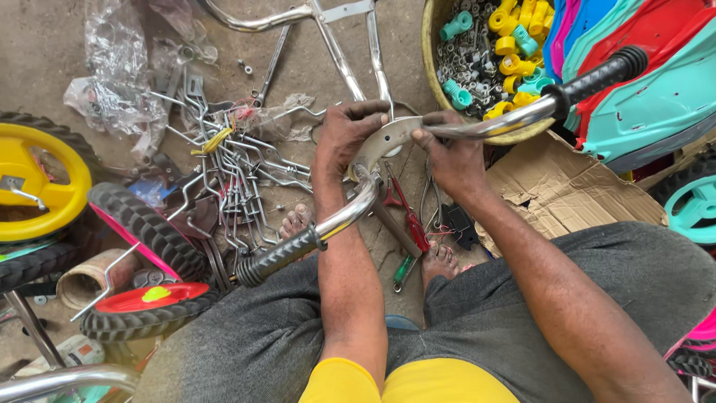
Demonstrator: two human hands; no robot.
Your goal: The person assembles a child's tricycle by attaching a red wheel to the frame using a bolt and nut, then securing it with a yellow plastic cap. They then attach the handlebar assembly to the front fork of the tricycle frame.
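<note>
Gripping a chrome bicycle handlebar (447, 128) over the lap, left hand (344, 134) and right hand (446, 153) clamp its centre bracket — rigid, slick metal, likely best held by the ribbed black grips (283, 256).

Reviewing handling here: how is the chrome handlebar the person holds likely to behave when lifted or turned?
The handlebar looks like bent metal tube, so probably stiff, fairly heavy for its size. Its polished chrome may be slippery; the ribbed black grips should hold better. Both hands, left hand and right hand, clasp near the centre bracket, likely because the long ends would swing.
</note>
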